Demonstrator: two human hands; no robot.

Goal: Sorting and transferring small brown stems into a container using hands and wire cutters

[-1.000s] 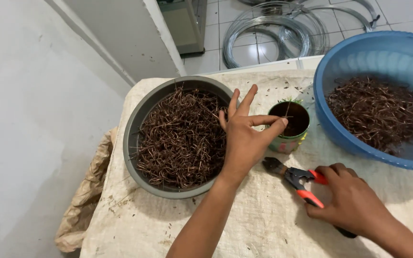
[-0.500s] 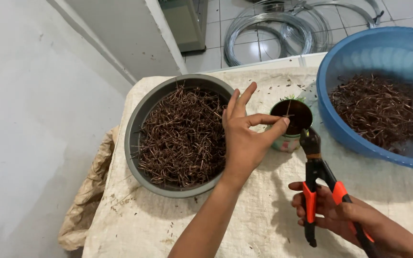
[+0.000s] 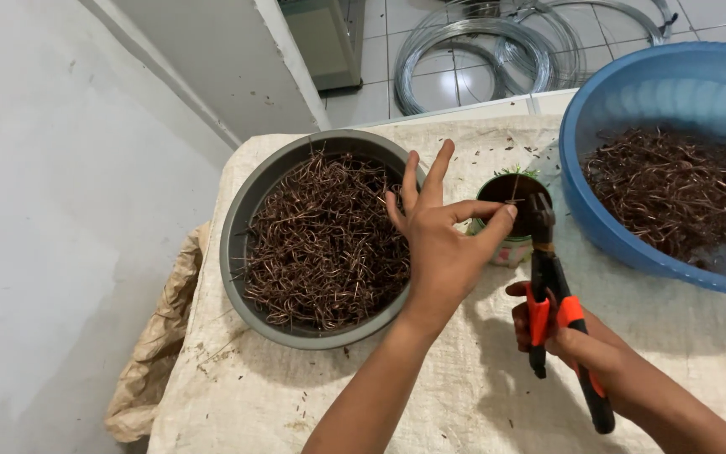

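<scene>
The person's left hand (image 3: 440, 244) is raised over the middle of the tabletop (image 3: 464, 395), which is covered with a pale woven cloth; its grip is pinched together, thumb and forefinger closed on a short thin piece of wire (image 3: 512, 200) held level above a small round cup (image 3: 512, 220), while the other three fingers fan upward. The right hand (image 3: 566, 336) is nearer the front edge of the tabletop, its grip clamped around the orange-and-black handles of a pair of pliers (image 3: 555, 294). The tool points away from the person, and its dark nose reaches up to the wire at the cup's rim; whether the nose bites the wire cannot be told. The cup stands on the cloth between two basins. The grey round basin (image 3: 241, 244) toward the left edge holds a heap of brown bent wire pieces, and the left hand's fingertips rise just over its right rim. The blue basin (image 3: 581, 193) at the right edge holds a similar heap. Beyond the far edge, coils of silvery wire (image 3: 464, 42) lie on the tiled floor.
</scene>
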